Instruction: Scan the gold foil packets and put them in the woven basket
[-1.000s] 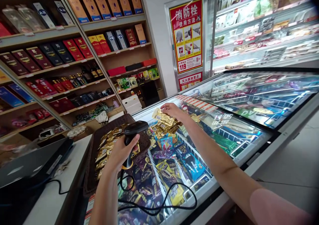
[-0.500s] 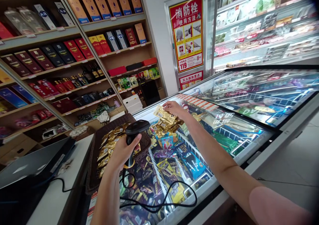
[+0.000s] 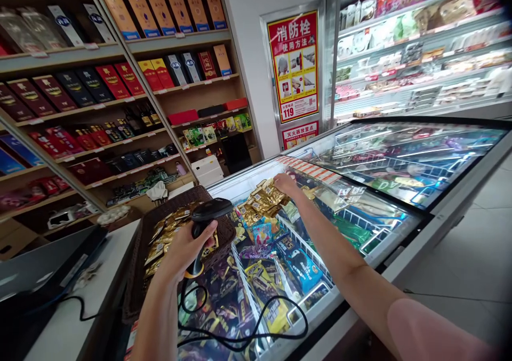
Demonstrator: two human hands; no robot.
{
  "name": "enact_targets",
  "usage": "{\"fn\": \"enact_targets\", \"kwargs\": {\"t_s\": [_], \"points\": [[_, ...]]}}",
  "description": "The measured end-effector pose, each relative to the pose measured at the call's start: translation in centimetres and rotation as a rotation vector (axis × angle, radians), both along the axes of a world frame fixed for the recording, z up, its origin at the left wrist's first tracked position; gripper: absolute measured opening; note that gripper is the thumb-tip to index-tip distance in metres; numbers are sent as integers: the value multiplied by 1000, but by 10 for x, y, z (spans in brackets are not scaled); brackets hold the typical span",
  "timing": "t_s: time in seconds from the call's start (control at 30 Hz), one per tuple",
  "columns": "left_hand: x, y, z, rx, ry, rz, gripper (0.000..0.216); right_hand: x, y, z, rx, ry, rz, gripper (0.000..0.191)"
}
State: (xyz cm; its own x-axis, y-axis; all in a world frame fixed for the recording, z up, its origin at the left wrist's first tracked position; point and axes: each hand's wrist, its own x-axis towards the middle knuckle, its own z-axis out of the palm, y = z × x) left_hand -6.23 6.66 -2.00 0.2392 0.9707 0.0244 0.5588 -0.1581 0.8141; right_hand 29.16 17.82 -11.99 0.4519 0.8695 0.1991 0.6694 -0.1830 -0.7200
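Note:
My left hand (image 3: 186,251) is wrapped around the handle of a black barcode scanner (image 3: 212,210), its head tilted over a brown wicker basket (image 3: 134,265). Gold foil packets (image 3: 170,227) fill that basket. To the right, a heap of similar gold packets (image 3: 260,201) lies on the glass top of a chest freezer. At the heap's far right edge is my right hand (image 3: 286,185), its fingers curled down and closed on a gold packet. The fingertips are partly hidden. A black cable (image 3: 240,345) loops from the scanner across the glass.
Under the freezer glass (image 3: 384,233) are wire baskets of wrapped ice creams. A white counter (image 3: 96,291) with a dark device (image 3: 44,275) stands at left. Shelves of boxed bottles (image 3: 168,78) line the wall behind. A lit open display cooler (image 3: 420,57) stands at the back right.
My right hand has come down onto the gold packets, from holding one raised above the heap. The view has shifted slightly; my left hand still grips the scanner.

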Motion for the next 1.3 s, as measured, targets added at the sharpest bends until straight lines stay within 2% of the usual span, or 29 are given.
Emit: {"fn": "enact_targets", "kwargs": {"t_s": [0.17,0.3,0.37,0.47,0.6,0.73,0.83,0.93,1.03,1.1,1.23,1.3], "points": [[-7,0,4,-17,-75,8,61,-21,-3,-3,-107,-200,74,31],[-24,2,11,-2,-116,35,63,-35,-14,10,-115,-313,108,32],[-39,2,16,3,-89,53,62,-51,-19,18,-96,-351,164,32],[-67,4,21,-38,-8,155,64,-97,-28,27,-53,-390,307,30],[-97,10,19,-48,-26,261,68,-185,-42,33,-46,-404,562,27],[-103,12,16,-26,-102,281,67,-261,-45,34,-95,-413,640,50],[-98,11,16,-18,-167,251,65,-293,-44,32,-219,-370,645,67],[-94,9,17,2,-177,241,64,-299,-43,28,-296,-257,610,86],[-91,9,17,20,-172,239,65,-286,-43,27,-314,-184,580,89],[-88,8,18,29,-187,231,67,-270,-44,29,-291,-180,574,82],[-77,4,21,51,-207,199,66,-232,-47,34,-199,-187,577,48],[-70,2,23,64,-194,182,64,-214,-52,36,-165,-193,570,40]]}}
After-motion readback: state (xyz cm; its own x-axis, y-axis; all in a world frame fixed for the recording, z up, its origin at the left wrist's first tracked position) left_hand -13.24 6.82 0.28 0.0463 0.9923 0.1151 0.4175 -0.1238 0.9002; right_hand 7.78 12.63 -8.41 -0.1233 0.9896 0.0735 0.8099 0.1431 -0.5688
